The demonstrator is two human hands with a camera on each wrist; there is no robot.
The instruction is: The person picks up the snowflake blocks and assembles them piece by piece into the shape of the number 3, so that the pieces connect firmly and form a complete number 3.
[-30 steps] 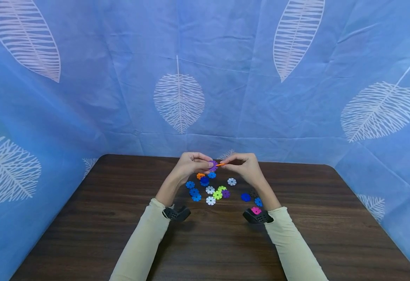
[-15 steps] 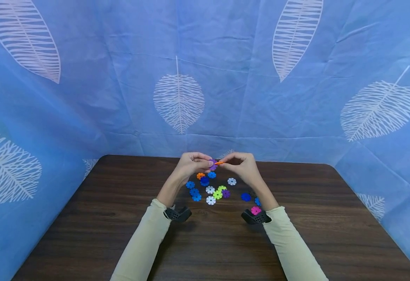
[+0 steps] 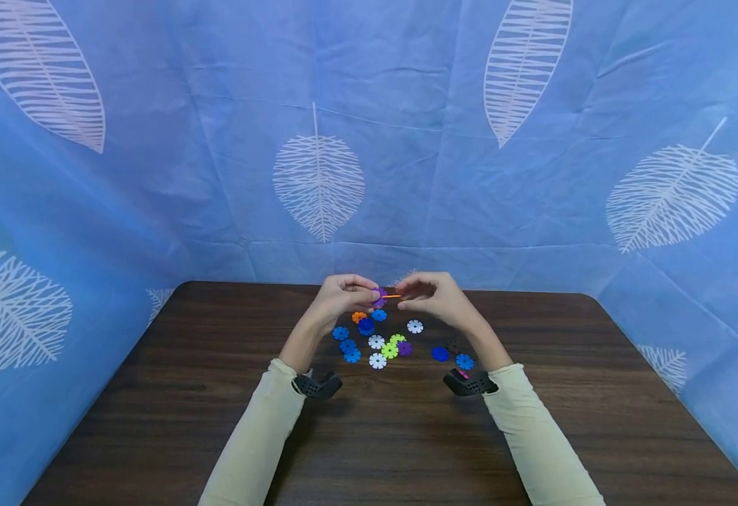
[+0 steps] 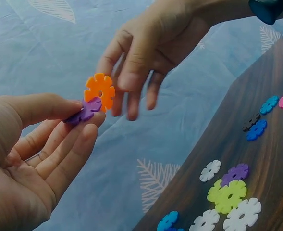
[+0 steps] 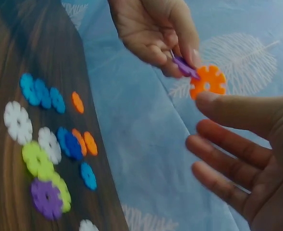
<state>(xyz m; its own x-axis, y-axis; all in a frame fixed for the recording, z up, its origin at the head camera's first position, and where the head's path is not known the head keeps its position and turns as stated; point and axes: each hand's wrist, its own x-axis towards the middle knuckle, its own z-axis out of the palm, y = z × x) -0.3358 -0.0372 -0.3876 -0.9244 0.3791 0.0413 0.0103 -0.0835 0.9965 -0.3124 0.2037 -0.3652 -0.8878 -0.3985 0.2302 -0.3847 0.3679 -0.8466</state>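
Note:
Between thumb and fingers, my left hand (image 3: 337, 301) (image 4: 35, 159) pinches a purple notched disc (image 4: 86, 111) (image 5: 183, 66) above the table's far edge. An orange notched disc (image 4: 108, 95) (image 5: 214, 79) is joined to it at an angle and looks edge-on in the head view. My right hand (image 3: 440, 301) (image 4: 148, 60) is just to the right of the orange disc, fingers loosely bent and spread. In the left wrist view its fingertips look apart from the disc; in the right wrist view its thumb overlaps the disc's lower edge.
Loose discs lie on the dark wooden table (image 3: 217, 393) below the hands: several blue, white (image 3: 377, 360), lime (image 3: 389, 350), orange (image 3: 359, 318) and purple (image 3: 404, 348). Near the right wrist are blue (image 3: 440, 354), dark and pink ones. A blue leaf-patterned cloth (image 3: 382, 190) hangs behind.
My right hand has let go of the orange disc and drawn slightly away to the right. The orange disc, pushed against the purple one before, now stays joined to it in my left hand.

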